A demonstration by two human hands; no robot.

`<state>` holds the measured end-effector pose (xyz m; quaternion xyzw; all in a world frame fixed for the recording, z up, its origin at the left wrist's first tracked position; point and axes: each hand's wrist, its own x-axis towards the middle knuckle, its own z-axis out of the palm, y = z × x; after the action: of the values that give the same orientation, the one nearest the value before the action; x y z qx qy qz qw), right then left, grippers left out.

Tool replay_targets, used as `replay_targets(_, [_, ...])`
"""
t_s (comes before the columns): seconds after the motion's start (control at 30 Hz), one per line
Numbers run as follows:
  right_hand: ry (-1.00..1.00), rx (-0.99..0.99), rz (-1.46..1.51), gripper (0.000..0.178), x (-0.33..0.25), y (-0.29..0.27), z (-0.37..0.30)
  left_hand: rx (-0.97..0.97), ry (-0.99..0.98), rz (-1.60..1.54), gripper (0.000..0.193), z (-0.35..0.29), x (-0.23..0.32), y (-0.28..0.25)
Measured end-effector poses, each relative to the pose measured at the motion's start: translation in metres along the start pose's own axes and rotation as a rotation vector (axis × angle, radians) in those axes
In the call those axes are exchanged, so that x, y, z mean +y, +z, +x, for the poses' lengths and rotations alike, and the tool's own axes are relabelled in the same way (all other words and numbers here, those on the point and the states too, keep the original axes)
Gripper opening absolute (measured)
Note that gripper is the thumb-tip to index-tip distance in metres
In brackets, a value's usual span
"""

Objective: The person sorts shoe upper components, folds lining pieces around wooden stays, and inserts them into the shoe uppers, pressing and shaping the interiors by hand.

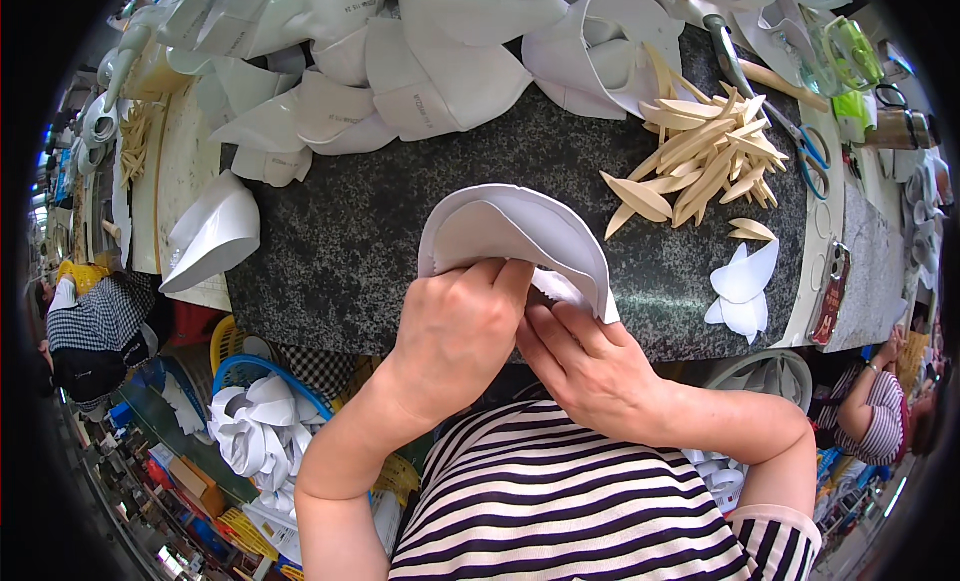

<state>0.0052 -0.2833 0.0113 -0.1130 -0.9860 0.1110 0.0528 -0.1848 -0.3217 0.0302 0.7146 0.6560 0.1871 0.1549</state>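
A white curved shoe upper (pixel 495 226) is held between my two hands near the front edge of the dark speckled worktop (pixel 320 271). My left hand (pixel 460 321) grips its near edge, fingers curled and pressed together. My right hand (pixel 590 366) holds the near right side, fingertips bent inward under the edge. What the fingertips pinch inside the fold is partly hidden. To the right of the upper lie a loose heap of beige leaf-shaped pieces (pixel 700 161) and a small stack of white leaf-shaped pieces (pixel 743 289).
White shoe uppers (pixel 440 81) pile along the far side; a single one (pixel 212 233) lies left. Blue-handled scissors (pixel 812 161) and a hammer (pixel 775 81) are at the far right. A blue-rimmed basket (pixel 265 366) of white scraps stands below left. Other people sit at both sides.
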Motion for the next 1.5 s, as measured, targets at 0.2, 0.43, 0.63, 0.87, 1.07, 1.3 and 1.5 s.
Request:
replay_targets(0.2, [0.026,0.036,0.009,0.051,-0.001,0.004,0.003,0.006,-0.017,-0.006,0.021,0.0,-0.002,0.002])
replay_targets(0.43, [0.043,0.062,-0.014,0.052,-0.003,0.009,0.0,0.017,0.005,-0.002,0.023,-0.002,0.0,0.001])
replay_targets(0.63, [0.065,0.07,-0.036,0.051,-0.007,0.01,0.001,0.027,0.004,-0.047,0.024,-0.005,0.001,0.0])
replay_targets(0.87, [0.073,0.089,-0.026,0.045,-0.009,0.013,-0.001,-0.014,0.079,-0.059,0.026,-0.015,0.005,0.0])
replay_targets(1.07, [-0.278,0.394,0.414,0.031,0.019,0.019,-0.022,-0.001,0.27,0.314,0.026,-0.035,0.011,0.017])
replay_targets(1.3, [-0.123,0.397,0.259,0.042,-0.008,-0.016,-0.004,0.229,0.31,0.438,0.029,-0.055,0.008,0.058])
replay_targets(1.5, [0.049,0.023,-0.002,0.049,0.014,-0.016,-0.004,0.149,0.331,0.53,0.037,-0.049,0.016,0.046])
